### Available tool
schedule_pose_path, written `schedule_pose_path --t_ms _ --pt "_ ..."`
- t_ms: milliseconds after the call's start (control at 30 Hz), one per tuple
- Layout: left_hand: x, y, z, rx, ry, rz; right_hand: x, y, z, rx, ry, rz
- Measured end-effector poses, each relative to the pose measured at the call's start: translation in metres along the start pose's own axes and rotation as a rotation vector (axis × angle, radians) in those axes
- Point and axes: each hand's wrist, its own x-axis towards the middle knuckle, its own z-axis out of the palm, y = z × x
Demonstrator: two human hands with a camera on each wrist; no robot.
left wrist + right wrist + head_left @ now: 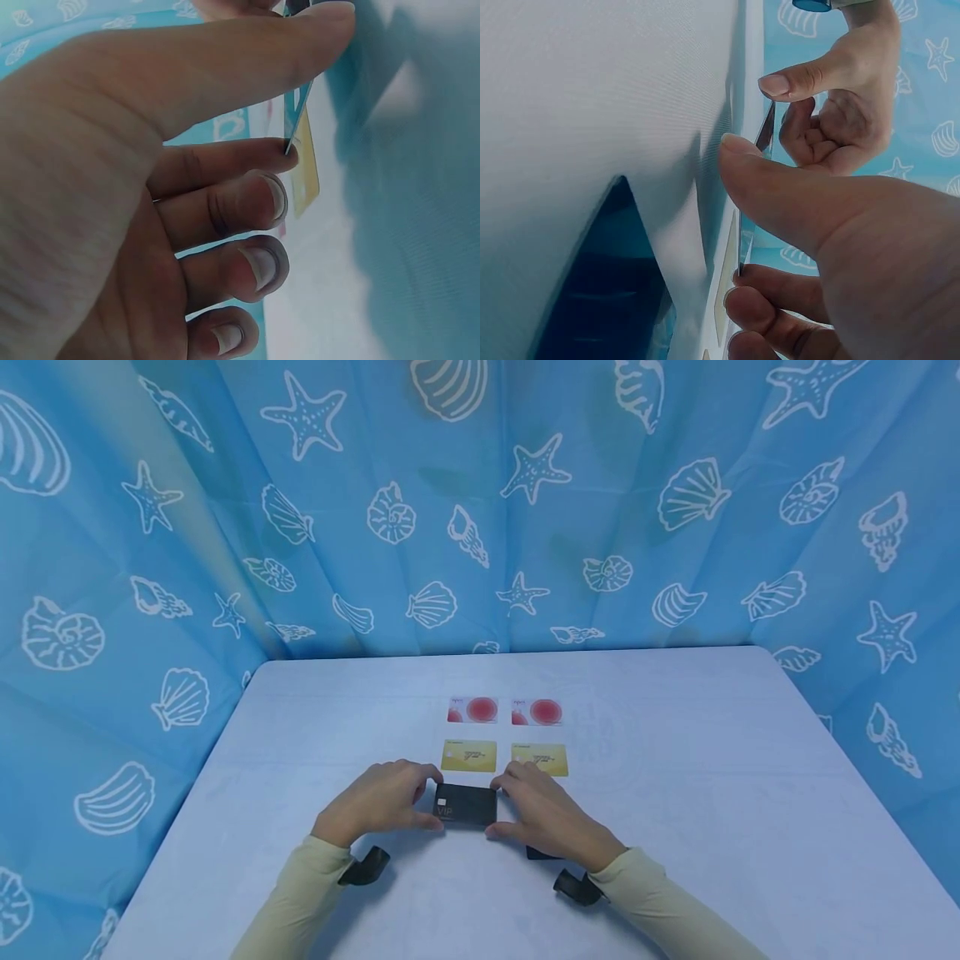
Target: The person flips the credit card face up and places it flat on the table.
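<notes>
A black card (467, 804) with a chip and the letters VIP is held by both hands. My left hand (386, 797) pinches its left end between thumb and index finger. At the other end, my right hand (547, 814) grips the card's corners the same way. Seen edge-on in the left wrist view, the card (299, 120) stands off the white cloth. A second dark card (607, 285) lies flat under my right hand, mostly hidden by it in the head view.
Beyond the hands lie a left yellow card (468, 756) and a right yellow card (551, 760), the latter partly covered by right fingers. Farther back are two red-and-white cards, left (472, 710) and right (537, 712). A blue shell-print curtain (465, 460) hangs behind the white table (337, 710).
</notes>
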Motion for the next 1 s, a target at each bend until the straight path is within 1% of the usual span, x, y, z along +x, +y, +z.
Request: schedule_pose_path --t_ms 333,500,1000 --pt "0.0022 -0.0001 0.003 0.008 -0.027 -0.023 0.0003 0.0005 0.0034 -0.003 -0.01 -0.003" --pt "0.0019 0.0002 0.0038 0.004 -0.029 -0.028 0.0003 0.001 0.0053 -0.013 -0.007 -0.007" --pt "0.0013 0.0007 0.006 0.012 -0.026 -0.015 0.0014 0.0 0.008 -0.014 -0.011 -0.002"
